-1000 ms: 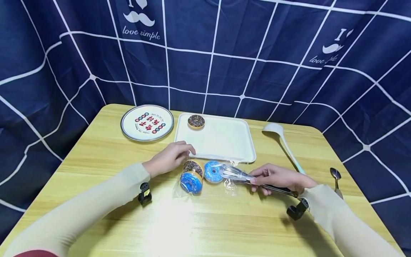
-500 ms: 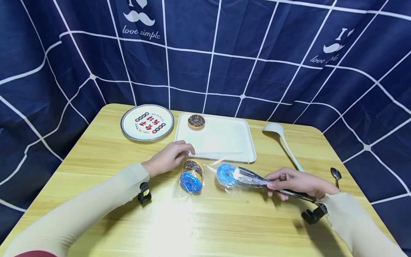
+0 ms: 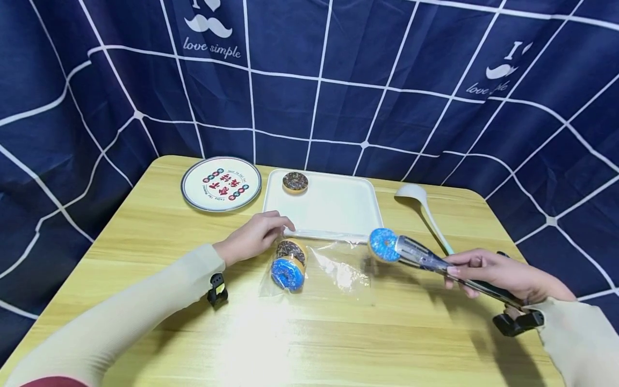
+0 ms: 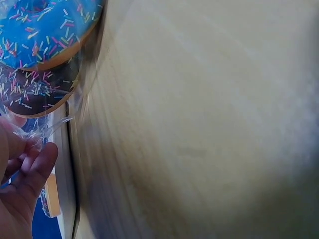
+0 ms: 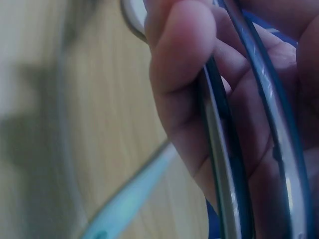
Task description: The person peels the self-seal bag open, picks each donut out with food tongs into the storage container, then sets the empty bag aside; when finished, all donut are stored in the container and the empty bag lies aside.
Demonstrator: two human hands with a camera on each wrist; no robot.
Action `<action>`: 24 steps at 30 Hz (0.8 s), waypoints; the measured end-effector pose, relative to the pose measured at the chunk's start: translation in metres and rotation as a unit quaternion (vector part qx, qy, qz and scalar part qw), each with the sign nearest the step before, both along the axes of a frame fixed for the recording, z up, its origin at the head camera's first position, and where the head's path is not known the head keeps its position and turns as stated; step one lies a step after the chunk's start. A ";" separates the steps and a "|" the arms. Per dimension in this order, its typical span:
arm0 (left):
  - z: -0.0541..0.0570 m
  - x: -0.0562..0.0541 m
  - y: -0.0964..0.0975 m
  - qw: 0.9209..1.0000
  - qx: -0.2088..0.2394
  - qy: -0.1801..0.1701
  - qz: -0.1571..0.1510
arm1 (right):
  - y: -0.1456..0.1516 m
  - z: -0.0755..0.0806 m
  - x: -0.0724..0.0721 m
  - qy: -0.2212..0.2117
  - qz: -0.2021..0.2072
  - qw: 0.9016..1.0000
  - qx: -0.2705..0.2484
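Observation:
My left hand [image 3: 256, 237] pinches the edge of a clear plastic bag [image 3: 342, 271] just in front of the white tray [image 3: 333, 207]. In the bag's left part, a blue sprinkled donut [image 3: 287, 275] leans on a chocolate donut [image 3: 289, 249]; the left wrist view shows the bag's film [image 4: 37, 137] at the fingers. My right hand [image 3: 498, 273] grips metal tongs [image 3: 425, 258], whose tips clamp another blue donut [image 3: 382, 243] at the tray's front right corner, outside the bag. Both arms of the tongs [image 5: 224, 149] run through the hand in the right wrist view.
A second chocolate donut [image 3: 295, 183] lies at the tray's back left. Left of the tray is a round plate [image 3: 220, 201] with red lettering. A white ladle [image 3: 416, 193] lies to the right, its handle reaching behind my right hand. A blue gridded curtain [image 3: 348, 107] hangs behind the table.
My right hand has moved right with the tongs, pulling the blue donut out of the bag and up toward the tray's corner. The left hand has stayed at the bag's edge.

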State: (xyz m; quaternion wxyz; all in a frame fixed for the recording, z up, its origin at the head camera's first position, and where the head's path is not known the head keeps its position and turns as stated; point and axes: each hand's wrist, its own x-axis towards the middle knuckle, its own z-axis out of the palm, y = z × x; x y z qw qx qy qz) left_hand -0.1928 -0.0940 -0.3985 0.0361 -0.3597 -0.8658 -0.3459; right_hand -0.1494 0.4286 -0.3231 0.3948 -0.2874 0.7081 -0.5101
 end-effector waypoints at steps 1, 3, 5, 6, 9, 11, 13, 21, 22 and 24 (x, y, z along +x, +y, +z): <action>0.000 0.000 0.000 1.000 0.000 -0.001 0.001 | 0.003 0.002 -0.001 0.003 -0.010 1.000 0.001; -0.001 -0.001 0.000 1.000 0.001 -0.003 0.003 | 0.006 0.003 -0.005 0.016 -0.024 1.000 0.011; -0.001 -0.001 -0.001 1.000 0.002 -0.006 0.004 | 0.005 0.004 -0.010 0.026 -0.045 0.998 0.034; 0.000 0.000 -0.001 1.000 0.001 -0.006 0.003 | 0.003 0.003 -0.013 0.028 -0.054 0.997 0.042; 0.000 0.000 -0.001 1.000 -0.001 -0.005 0.001 | -0.007 0.001 -0.023 0.025 -0.098 0.992 0.072; -0.001 0.000 -0.001 1.000 -0.003 -0.004 0.000 | -0.018 -0.001 -0.031 0.024 -0.127 0.988 0.086; -0.002 0.000 -0.001 1.000 -0.003 -0.003 0.000 | -0.032 -0.003 -0.039 0.026 -0.154 0.982 0.104; -0.001 0.000 0.001 1.000 -0.003 -0.007 -0.001 | -0.080 -0.007 -0.071 0.007 -0.248 0.955 0.162; -0.001 0.000 0.001 1.000 -0.004 -0.009 0.000 | -0.085 -0.007 -0.074 0.003 -0.257 0.952 0.166; -0.001 0.000 0.001 1.000 -0.006 -0.012 0.001 | -0.094 -0.009 -0.080 -0.011 -0.268 0.949 0.166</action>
